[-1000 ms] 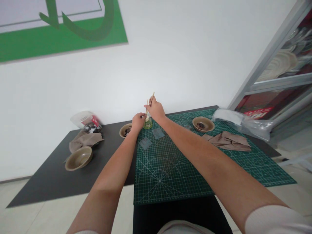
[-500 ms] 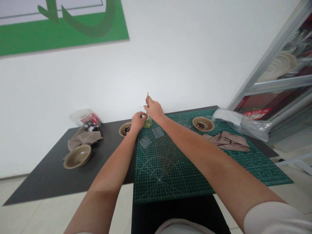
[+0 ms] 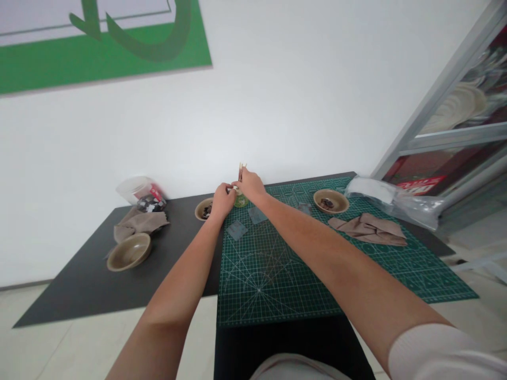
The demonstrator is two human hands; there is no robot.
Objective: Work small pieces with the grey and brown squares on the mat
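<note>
Right hand (image 3: pixel 249 184) moving in beside left hand (image 3: pixel 222 201), clamped on wooden sticks (image 3: pixel 240 171) over green glass bottle (image 3: pixel 240 199) at cutting mat (image 3: pixel 253 279) far edge; left grip unclear, prob. steadying bottle.

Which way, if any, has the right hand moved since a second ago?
Yes: the right hand has moved slightly left and lower in view, nearer the small glass bottle of green liquid, judged against the tan bowl on the cutting mat, which holds its place.
</note>
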